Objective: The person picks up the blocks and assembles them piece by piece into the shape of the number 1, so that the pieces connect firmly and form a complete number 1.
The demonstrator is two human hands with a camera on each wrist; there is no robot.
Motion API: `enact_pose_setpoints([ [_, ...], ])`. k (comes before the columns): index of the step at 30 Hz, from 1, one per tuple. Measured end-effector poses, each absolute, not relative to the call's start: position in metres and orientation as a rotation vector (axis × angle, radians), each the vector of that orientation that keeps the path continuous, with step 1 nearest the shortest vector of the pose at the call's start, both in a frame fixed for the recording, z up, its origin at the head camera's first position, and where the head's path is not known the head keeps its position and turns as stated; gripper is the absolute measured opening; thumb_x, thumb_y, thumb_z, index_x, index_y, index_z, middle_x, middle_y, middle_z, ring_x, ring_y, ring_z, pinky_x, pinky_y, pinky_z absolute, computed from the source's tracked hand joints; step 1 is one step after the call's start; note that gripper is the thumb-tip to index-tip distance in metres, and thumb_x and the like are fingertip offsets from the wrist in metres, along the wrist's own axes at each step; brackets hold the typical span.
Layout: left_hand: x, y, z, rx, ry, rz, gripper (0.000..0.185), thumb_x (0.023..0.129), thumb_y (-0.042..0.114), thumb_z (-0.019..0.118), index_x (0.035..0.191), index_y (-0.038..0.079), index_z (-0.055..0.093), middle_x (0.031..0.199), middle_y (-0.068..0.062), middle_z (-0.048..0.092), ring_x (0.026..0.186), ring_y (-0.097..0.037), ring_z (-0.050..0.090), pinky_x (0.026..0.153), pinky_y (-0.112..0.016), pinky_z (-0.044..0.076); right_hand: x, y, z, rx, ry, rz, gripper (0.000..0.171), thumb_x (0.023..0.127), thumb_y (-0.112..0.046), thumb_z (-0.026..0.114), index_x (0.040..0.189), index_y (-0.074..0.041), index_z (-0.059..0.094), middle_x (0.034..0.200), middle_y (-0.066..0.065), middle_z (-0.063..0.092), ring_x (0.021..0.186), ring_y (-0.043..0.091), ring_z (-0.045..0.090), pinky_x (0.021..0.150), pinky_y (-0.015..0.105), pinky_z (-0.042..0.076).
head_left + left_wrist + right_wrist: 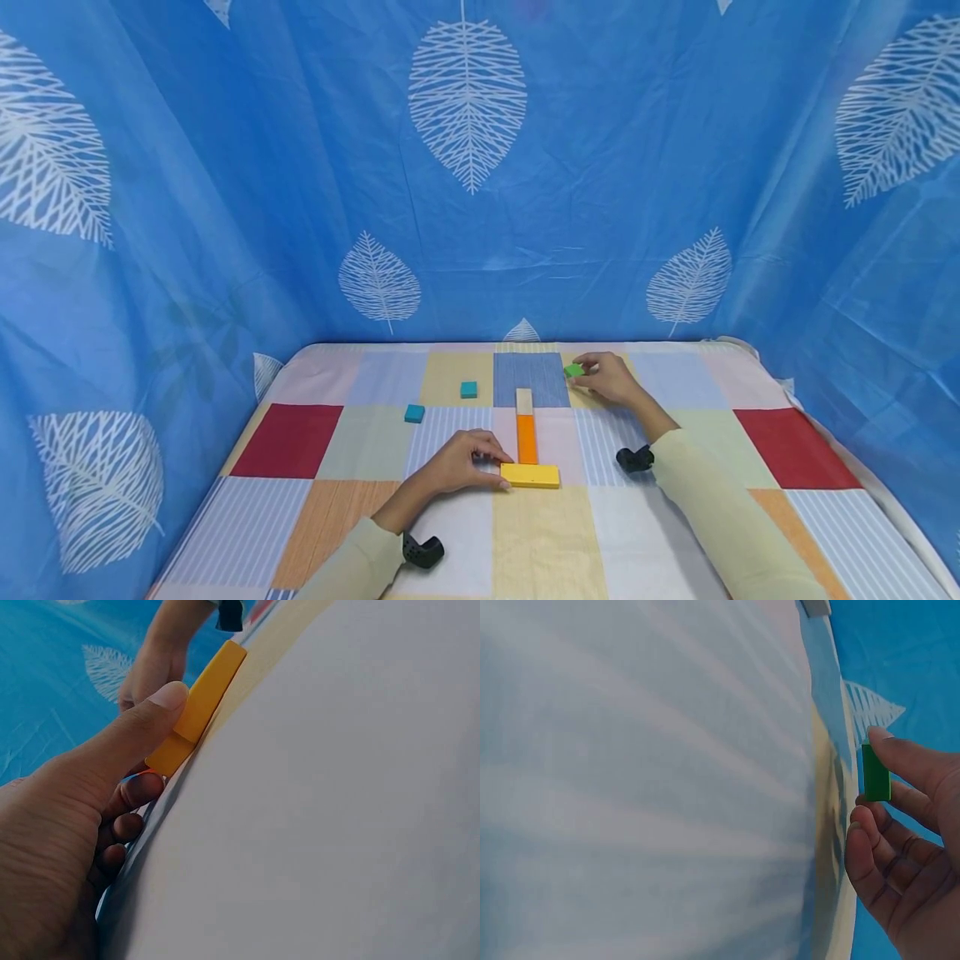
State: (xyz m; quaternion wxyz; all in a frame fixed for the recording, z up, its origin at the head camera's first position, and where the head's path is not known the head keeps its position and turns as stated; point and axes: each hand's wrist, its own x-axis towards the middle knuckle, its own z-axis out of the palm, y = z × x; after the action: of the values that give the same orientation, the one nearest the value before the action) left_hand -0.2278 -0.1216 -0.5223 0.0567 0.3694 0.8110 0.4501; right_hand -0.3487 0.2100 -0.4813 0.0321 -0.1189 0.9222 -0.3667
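No text, label, brand, number or sign can be read in the head view or in either wrist view
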Motion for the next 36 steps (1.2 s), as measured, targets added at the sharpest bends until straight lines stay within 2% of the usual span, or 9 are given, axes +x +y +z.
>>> enact_pose_setpoints([
  [8,-0.228,-0.121,-0.523,1.115,2.470,1.357,0.031,0.078,0.035,0.089,0.105,0.021,0.081,0.094,0.016,0.069,0.088,-0.005,0.059,0.081,-0.024,0.050,-0.345,0.194,-0.477,-0.370,2.806,-1.170,0.047,0.089,-0.018,0.080,0.128,0.004,0.066,0.112,0.020,0.067,0.097,0.032,0.063,0.067,0.031,0.056],
  [20,-0.228,-0.122,-0.523,1.117,2.471,1.349,0.032,0.078,0.035,0.089,0.106,0.020,0.082,0.094,0.016,0.069,0.087,-0.005,0.058,0.081,-0.024,0.050,-0.350,0.175,-0.480,-0.363,2.821,-1.124,0.045,0.089,-0.023,0.081,0.126,0.000,0.069,0.112,0.015,0.069,0.097,0.028,0.061,0.074,0.033,0.052],
  [30,-0.227,-0.122,-0.524,1.094,2.471,1.343,0.032,0.078,0.036,0.089,0.106,0.021,0.081,0.094,0.016,0.068,0.088,-0.005,0.059,0.081,-0.024,0.050,-0.352,0.163,-0.479,-0.355,2.813,-1.104,0.044,0.090,-0.022,0.079,0.127,0.000,0.069,0.113,0.014,0.069,0.094,0.026,0.060,0.073,0.032,0.054],
  [36,-0.229,-0.121,-0.524,1.111,2.468,1.345,0.031,0.078,0.035,0.089,0.105,0.021,0.081,0.094,0.016,0.069,0.088,-0.005,0.059,0.082,-0.024,0.050,-0.355,0.160,-0.481,-0.394,2.823,-1.085,0.045,0.090,-0.023,0.080,0.126,0.001,0.069,0.110,0.013,0.069,0.098,0.027,0.061,0.079,0.037,0.054],
])
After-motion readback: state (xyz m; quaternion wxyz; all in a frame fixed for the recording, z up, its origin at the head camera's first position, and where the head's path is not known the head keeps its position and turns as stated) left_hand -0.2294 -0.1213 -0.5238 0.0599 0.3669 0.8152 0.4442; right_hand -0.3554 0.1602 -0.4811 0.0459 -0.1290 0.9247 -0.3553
